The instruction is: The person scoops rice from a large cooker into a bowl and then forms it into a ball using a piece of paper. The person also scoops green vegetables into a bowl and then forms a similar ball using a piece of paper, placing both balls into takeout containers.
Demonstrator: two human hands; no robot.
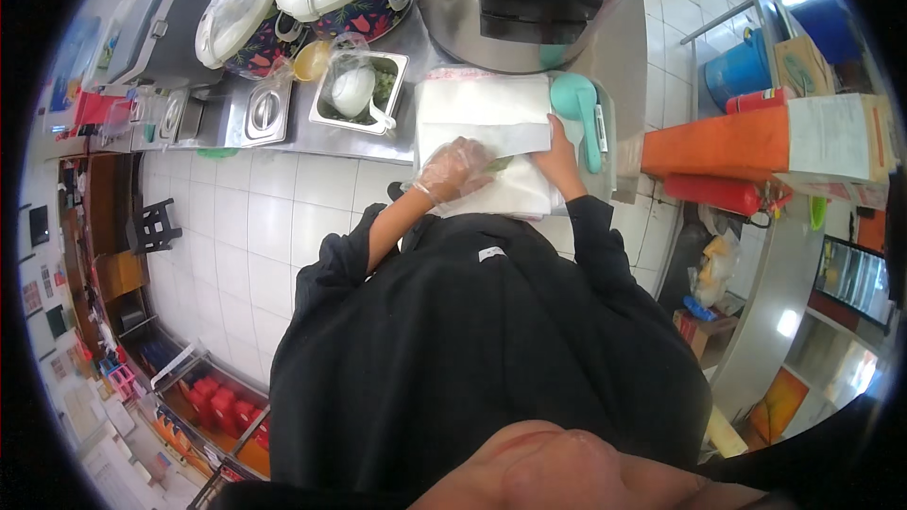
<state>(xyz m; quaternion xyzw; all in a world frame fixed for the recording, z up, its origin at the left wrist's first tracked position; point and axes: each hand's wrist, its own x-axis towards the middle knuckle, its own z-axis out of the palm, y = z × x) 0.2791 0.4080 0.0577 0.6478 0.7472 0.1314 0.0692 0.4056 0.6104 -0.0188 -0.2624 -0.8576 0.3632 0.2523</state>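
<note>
A stack of white paper sheets point(485, 95) lies before me at the counter's edge. My left hand point(455, 168), in a clear plastic glove, is over the stack with its fingers bent; a bit of something green shows beside its fingertips. Whether it grips anything cannot be told. My bare right hand point(558, 156) holds the right end of a folded flap of white paper point(521, 138) between thumb and fingers. A turquoise plastic scoop point(575, 99) rests right of the stack, with a marker pen point(601, 129) beside its handle.
Beyond the stack stands a large steel cooker point(453, 21). Left of it are a steel pan of chopped greens point(386, 88) with a white ladle point(354, 93), a yellow cup point(312, 61), a lidded steel container point(266, 113) and patterned pots point(368, 10) with white lids.
</note>
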